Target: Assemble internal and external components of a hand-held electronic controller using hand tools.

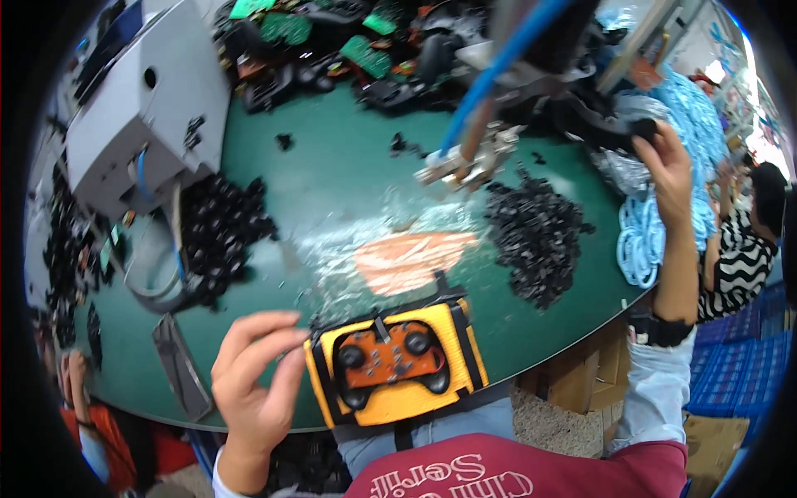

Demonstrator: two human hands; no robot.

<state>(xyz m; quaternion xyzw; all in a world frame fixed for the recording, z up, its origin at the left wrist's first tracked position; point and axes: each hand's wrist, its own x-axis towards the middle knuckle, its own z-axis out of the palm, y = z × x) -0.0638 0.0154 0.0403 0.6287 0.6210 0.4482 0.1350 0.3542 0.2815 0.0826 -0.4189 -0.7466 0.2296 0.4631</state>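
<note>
The left hand (253, 378) is touching the yellow jig (397, 362) with loosely open fingers; its orange board (392, 358) is seated, uncovered. The right hand (668, 162) is gripping a black part (641, 130).

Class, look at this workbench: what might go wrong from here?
1. The yellow fixture with its orange circuit board sits at the table edge; the left hand might nudge it off.
2. The right hand reaches far; its sleeve may sweep the black parts pile.
</note>
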